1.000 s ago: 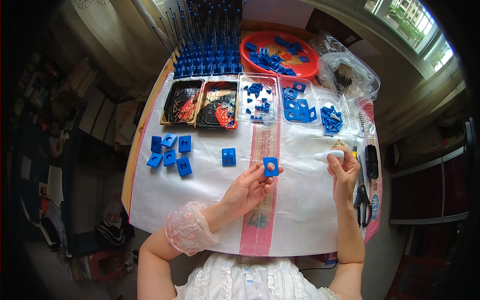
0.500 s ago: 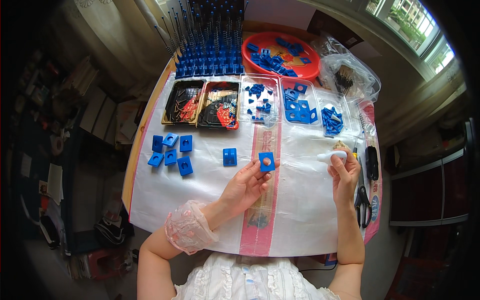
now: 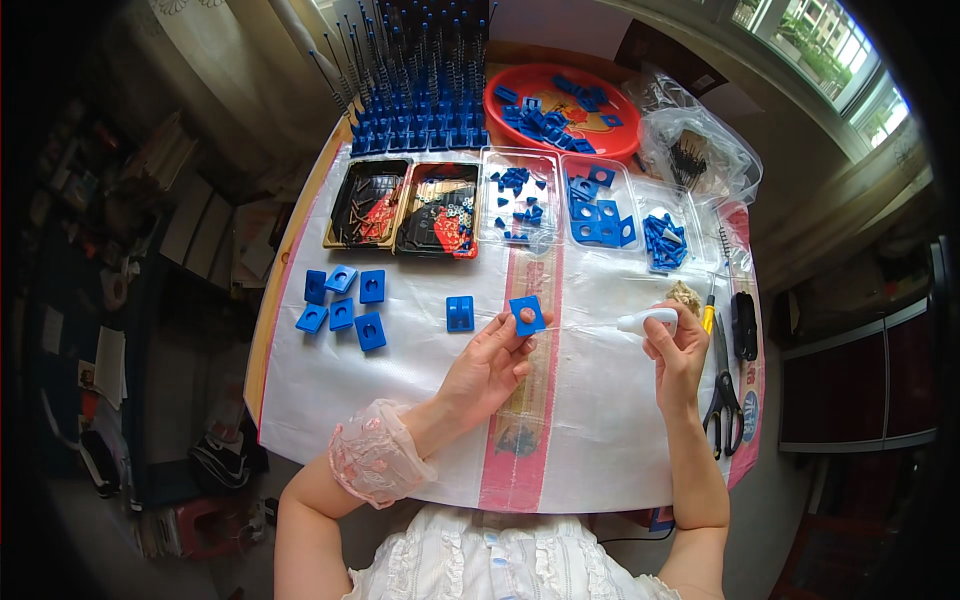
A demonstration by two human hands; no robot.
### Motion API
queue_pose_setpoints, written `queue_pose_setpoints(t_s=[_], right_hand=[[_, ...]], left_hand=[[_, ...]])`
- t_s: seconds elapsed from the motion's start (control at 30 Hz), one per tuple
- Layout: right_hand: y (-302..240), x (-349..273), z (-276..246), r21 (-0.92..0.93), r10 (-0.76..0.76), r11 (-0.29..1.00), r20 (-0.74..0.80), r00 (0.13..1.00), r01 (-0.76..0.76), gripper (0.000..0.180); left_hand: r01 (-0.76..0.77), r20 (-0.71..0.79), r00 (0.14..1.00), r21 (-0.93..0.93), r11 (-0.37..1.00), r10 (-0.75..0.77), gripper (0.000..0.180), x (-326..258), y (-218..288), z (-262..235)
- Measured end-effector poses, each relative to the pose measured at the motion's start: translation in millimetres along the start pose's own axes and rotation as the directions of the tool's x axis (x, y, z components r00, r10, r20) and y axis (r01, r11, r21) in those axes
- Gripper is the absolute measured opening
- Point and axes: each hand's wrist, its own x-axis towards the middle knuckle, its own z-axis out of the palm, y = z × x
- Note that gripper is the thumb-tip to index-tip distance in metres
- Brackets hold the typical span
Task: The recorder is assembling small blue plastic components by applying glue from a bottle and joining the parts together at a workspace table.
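Note:
Over the middle of the table, my left hand (image 3: 489,359) pinches a flat blue plate (image 3: 526,316) with a round hole in it. My right hand (image 3: 680,352) grips a small white squeeze bottle (image 3: 650,322), its narrow tip turned left toward the plate but well apart from it. A single blue slotted block (image 3: 460,314) lies just left of my left hand. Farther left rest several blue square pieces with round holes (image 3: 341,315). Beside my right hand sits a crumpled beige cloth (image 3: 685,297).
Black trays (image 3: 366,205) hold screws and small metal parts; clear boxes (image 3: 598,212) hold blue pieces. Behind stand a rack of blue bases with springs (image 3: 420,110), a red basin (image 3: 633,130) and a plastic bag (image 3: 740,160). Scissors (image 3: 724,410) lie at the right edge.
The white bottle has shifted left and tilted so its tip points at the plate. My left hand has drawn the blue plate slightly left.

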Motion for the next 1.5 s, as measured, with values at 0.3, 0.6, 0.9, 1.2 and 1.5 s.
queue_pose_setpoints(t_s=[0.3, 0.6, 0.9, 1.2, 1.5], right_hand=[[-2.4, 2.4, -5.3, 0.054, -0.019, 0.998, -0.022, 1.000, 0.020, 0.010], [-1.9, 3.2, -8.5, 0.059, -0.016, 0.998, -0.006, 1.000, 0.016, 0.011], [-2.3, -5.2, 2.9, 0.062, 0.013, 0.998, 0.025, 1.000, -0.014, 0.011], [0.3, -5.9, 6.7, 0.040, -0.005, 0.999, 0.024, 1.000, 0.004, 0.009], [0.1, -5.7, 5.4, 0.024, 0.010, 1.000, 0.026, 1.000, -0.010, 0.010]], left_hand=[[-0.004, 0.003, 1.000, 0.002, 1.000, 0.004, 0.023, 1.1, -1.3, -1.8], [0.011, -0.008, 1.000, -0.031, 0.999, -0.011, 0.023, 1.4, -0.7, -3.5], [0.012, 0.003, 1.000, -0.012, 1.000, -0.012, 0.023, 1.2, -2.2, -0.3], [0.014, 0.004, 1.000, -0.018, 1.000, -0.014, 0.025, 2.3, -5.6, -3.0], [0.013, 0.022, 1.000, -0.011, 1.000, -0.013, 0.023, 1.7, -4.9, -2.0]])
